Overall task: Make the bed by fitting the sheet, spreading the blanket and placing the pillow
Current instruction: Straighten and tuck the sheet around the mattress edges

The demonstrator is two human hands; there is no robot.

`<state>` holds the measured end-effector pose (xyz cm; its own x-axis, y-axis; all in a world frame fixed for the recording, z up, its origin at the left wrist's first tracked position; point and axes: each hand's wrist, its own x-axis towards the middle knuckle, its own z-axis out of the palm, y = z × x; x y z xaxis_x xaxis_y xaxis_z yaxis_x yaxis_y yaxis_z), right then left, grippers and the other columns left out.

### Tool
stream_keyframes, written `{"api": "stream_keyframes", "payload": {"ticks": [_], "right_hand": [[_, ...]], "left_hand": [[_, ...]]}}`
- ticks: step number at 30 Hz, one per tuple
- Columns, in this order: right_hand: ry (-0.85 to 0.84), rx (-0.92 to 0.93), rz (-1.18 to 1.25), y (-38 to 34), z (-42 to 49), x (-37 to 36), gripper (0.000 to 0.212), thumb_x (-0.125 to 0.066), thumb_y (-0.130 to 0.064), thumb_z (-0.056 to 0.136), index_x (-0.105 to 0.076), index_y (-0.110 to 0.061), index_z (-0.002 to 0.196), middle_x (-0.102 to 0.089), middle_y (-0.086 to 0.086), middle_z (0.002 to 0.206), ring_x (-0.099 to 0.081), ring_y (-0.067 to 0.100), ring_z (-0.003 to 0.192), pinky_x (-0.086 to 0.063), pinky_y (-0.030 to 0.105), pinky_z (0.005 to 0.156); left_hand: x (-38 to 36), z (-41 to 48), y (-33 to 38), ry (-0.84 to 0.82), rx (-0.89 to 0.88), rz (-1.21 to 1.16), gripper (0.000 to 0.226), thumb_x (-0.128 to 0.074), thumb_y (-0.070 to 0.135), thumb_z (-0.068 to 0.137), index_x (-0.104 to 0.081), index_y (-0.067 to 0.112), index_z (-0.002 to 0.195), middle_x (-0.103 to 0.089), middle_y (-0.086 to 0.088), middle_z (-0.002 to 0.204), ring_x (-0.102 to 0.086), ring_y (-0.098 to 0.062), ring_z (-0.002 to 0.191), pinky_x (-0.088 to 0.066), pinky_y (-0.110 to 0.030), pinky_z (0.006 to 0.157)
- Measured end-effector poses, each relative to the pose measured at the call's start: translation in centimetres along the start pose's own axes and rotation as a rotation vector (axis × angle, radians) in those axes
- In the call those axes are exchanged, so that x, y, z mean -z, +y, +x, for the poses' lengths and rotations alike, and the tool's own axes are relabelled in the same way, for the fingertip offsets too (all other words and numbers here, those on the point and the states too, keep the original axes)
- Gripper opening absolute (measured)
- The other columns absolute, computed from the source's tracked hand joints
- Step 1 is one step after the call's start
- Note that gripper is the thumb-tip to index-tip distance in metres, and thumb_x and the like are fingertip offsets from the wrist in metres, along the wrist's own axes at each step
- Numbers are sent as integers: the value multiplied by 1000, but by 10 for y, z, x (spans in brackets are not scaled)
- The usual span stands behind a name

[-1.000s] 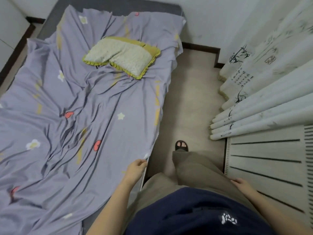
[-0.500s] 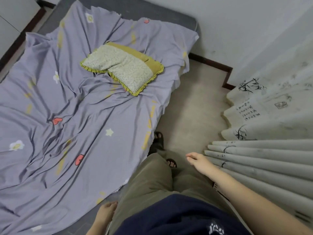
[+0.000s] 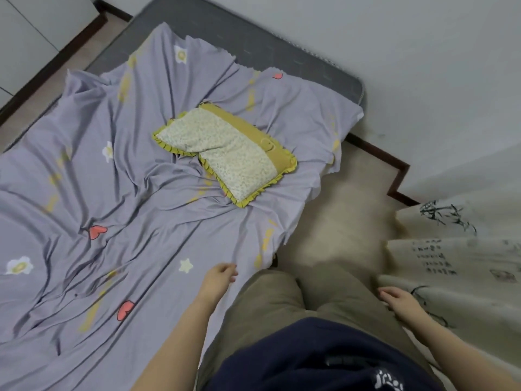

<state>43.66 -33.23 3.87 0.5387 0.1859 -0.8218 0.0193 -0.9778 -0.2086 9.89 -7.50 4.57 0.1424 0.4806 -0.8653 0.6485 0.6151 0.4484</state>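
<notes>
From my feed I see a lilac cotton sheet (image 3: 135, 210), printed with white flowers, red hearts, pale stars and yellow bars, lying loose and heavily creased across a dark grey mattress (image 3: 253, 43). The far edge of the mattress stays bare, and the sheet's right edge hangs over the mattress's right side toward the beige floor (image 3: 338, 221). A small rectangular pillow (image 3: 228, 153), cream speckled fabric with a mustard-yellow band and a yellow-green frill, lies tilted on the sheet near the mattress's far right corner. The left hand (image 3: 218, 277) hovers over the sheet at the mattress's near right edge, fingers loosely curled with nothing between them; I cannot tell whether the fingertips touch the cloth. The right hand (image 3: 400, 301) hangs beside the olive trousers (image 3: 270, 311), fingers relaxed and apart, holding nothing, just beside a cream curtain (image 3: 456, 266). The curtain carries black ink bamboo drawings and columns of small script, too blurred to read. White marks show on the navy shirt (image 3: 310, 359) at the bottom edge, also unreadable.
</notes>
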Motion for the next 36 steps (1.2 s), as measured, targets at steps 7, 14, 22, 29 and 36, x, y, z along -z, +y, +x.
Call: {"api": "stream_keyframes", "payload": {"ticks": [7, 14, 22, 29, 36], "right_hand": [[-37, 119, -204, -93, 65, 49, 31, -52, -22, 98, -61, -8, 125, -62, 12, 123, -57, 28, 112, -44, 37, 94], [-196, 391, -371, -261, 155, 80, 33, -47, -23, 100, -58, -12, 129, -61, 6, 128, -58, 23, 115, -43, 34, 98], [-304, 510, -525, -403, 245, 126, 37, -49, -24, 99, -55, -7, 131, -57, 12, 133, -55, 25, 120, -43, 26, 90], [-220, 539, -564, -464, 289, 165, 35, -48, -16, 99, -54, -4, 131, -58, 17, 131, -55, 30, 120, -41, 32, 100], [-123, 628, -631, -477, 313, 185, 44, -51, -13, 97, -46, -8, 140, -49, 12, 143, -44, 25, 132, -32, 25, 100]], "left_hand": [[-12, 39, 74, 6, -33, -29, 27, -47, 23, 99, -62, 11, 118, -66, -5, 110, -63, -17, 96, -42, -28, 80], [-33, 71, 81, 195, 179, -173, 30, -45, 17, 100, -61, 3, 121, -65, -12, 109, -61, -23, 92, -42, -33, 81], [-107, 95, 135, 335, 380, -515, 28, -49, 18, 98, -62, 2, 118, -66, -15, 109, -61, -26, 93, -42, -34, 78], [-152, 133, 212, 280, 197, -544, 28, -48, 20, 99, -62, 7, 119, -67, -11, 111, -63, -21, 92, -47, -24, 65], [-165, 169, 231, 199, 173, -460, 30, -51, 19, 98, -61, 6, 123, -65, -10, 116, -63, -23, 99, -49, -34, 78]]}}
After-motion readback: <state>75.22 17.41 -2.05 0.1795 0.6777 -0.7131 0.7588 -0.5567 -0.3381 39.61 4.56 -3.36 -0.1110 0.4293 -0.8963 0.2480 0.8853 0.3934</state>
